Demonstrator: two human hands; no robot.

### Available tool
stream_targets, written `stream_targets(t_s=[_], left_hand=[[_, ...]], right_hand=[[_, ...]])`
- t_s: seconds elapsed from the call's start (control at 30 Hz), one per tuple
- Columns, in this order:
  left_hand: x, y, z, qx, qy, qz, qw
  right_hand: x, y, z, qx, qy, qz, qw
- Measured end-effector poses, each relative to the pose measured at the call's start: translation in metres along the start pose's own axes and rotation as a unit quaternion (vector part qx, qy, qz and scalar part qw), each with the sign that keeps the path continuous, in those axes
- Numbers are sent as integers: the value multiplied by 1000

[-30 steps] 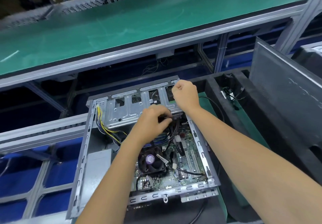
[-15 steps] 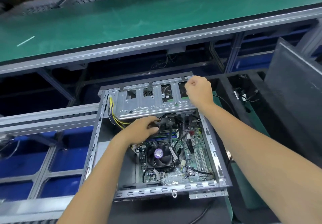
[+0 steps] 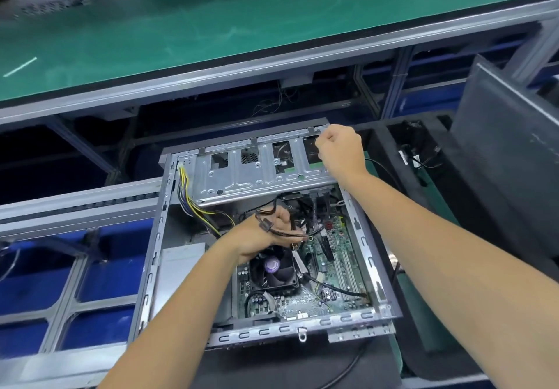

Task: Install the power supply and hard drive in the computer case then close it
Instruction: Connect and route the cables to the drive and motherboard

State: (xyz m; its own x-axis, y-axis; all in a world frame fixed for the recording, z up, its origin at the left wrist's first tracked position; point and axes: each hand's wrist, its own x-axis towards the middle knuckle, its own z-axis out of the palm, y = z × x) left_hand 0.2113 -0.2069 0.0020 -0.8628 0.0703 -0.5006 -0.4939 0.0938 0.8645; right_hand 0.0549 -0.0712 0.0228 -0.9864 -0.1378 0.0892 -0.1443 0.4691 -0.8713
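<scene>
head view: left hand (image 3: 260,231) grips black cables (image 3: 298,233), right hand (image 3: 340,154) grips drive cage (image 3: 263,174).

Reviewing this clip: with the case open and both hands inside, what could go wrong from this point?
1. The left hand grips a black cable bundle low over the motherboard; a tug could strain a connector or scrape components.
2. Loose cables hang near the CPU fan and could end up in its blades.
3. The right hand holds the raised drive cage by its far corner; if it slips, the cage might drop onto the left hand or pinch the yellow wires.
</scene>
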Motion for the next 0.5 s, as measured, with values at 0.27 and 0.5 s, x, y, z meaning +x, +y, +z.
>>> stream_targets(t_s=[0.27, 0.5], left_hand=[[-2, 3, -18, -250, -63, -34, 966], [-6, -1, -34, 182, 15, -30, 983]], right_hand=[[-1, -2, -2, 10, -1, 16, 1000], [-3, -3, -4, 10, 1, 18, 1000]])
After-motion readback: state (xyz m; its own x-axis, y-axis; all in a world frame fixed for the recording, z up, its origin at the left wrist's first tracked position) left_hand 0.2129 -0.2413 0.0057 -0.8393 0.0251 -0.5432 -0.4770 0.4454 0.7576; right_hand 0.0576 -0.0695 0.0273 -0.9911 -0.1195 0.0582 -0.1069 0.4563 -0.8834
